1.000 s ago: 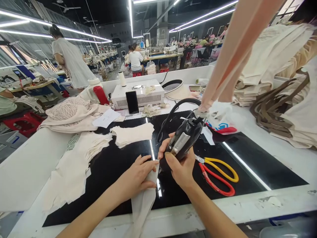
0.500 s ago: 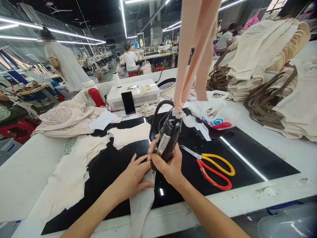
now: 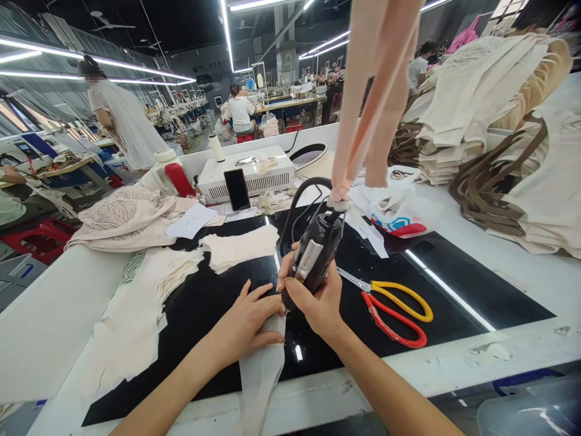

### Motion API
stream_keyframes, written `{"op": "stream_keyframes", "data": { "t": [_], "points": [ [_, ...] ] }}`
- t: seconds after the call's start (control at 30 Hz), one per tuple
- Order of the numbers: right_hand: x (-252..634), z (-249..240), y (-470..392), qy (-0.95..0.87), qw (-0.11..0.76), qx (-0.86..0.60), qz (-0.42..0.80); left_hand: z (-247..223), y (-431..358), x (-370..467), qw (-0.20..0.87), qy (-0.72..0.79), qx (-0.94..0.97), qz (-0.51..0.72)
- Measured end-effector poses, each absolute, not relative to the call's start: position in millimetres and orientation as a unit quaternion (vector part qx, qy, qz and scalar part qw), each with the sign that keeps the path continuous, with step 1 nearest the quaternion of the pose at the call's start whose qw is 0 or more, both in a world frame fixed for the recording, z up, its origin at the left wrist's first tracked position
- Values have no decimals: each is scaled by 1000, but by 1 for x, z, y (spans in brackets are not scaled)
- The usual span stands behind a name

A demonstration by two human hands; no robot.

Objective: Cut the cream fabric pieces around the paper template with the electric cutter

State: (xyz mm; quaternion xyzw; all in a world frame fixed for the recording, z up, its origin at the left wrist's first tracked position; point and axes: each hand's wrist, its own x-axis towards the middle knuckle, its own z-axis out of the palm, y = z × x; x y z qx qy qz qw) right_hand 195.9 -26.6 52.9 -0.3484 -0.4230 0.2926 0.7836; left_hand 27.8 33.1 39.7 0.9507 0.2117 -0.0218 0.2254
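My right hand is wrapped around a black corded hand tool with a silver plate on its side. Its working end points down toward the black board and is hidden behind my fingers. Peach fabric strips are tied to the tool's top and run upward out of view. My left hand lies flat with fingers spread, pressing a narrow pale cloth piece that hangs over the table's front edge. Its fingertips are close beside the tool. Scissors with yellow and red handles lie right of my right hand.
The black board covers much of the white table. Cream cut pieces lie left, with another stack behind my left hand. A phone leans against a white vented box. Garment piles with brown straps stand right.
My right hand and the black tool have shifted slightly right, away from my left fingertips, and the tool leans more. My left hand stays on the pale cloth.
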Motion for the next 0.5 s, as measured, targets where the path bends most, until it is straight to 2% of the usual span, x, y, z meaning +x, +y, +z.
{"op": "stream_keyframes", "data": {
  "t": [0.5],
  "points": [
    [195, 52, -27, -424, 775, -369, 289, 42, 34, 29, 243, 225, 943, -39]
  ]
}}
